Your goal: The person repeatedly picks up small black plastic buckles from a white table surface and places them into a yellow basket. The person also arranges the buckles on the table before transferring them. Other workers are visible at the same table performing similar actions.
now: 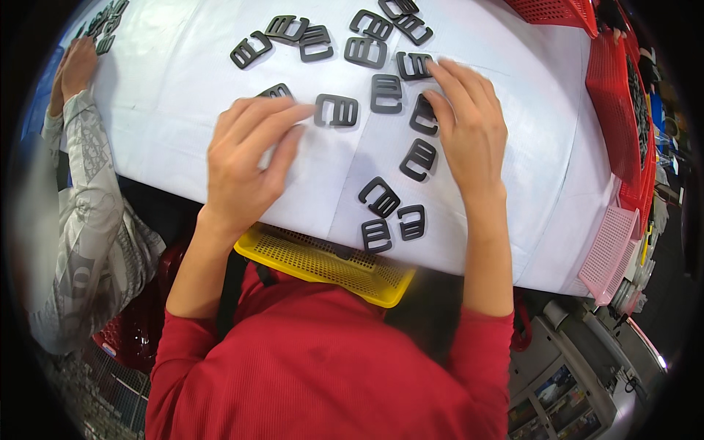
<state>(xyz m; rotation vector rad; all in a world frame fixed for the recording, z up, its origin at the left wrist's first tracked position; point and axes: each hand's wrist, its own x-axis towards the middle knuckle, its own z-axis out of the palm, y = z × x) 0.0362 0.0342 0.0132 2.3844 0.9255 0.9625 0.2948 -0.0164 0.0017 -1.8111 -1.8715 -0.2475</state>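
Observation:
Several black slide buckles, flat frames with crossbars, lie scattered over the white table (pixel 293 172). My left hand (pixel 249 150) is open, its fingers stretched to the right. Its fingertips are at the left edge of one buckle (pixel 337 111); touching or just apart, I cannot tell. Another buckle (pixel 276 92) is partly hidden behind that hand. My right hand (pixel 473 117) is also open, fingers and thumb apart. Its fingertips reach the right end of a buckle (pixel 413 66), and the thumb lies at a second buckle (pixel 423 116), partly covering it. Below these lies another buckle (pixel 419 159).
A yellow perforated basket (pixel 323 269) sits under the table's near edge. Red baskets (pixel 612 110) line the right side, one with dark pieces inside, with a pink basket (pixel 610 246) nearer. At the far left, a co-worker's hands (pixel 77 67) are beside more black pieces (pixel 110 26).

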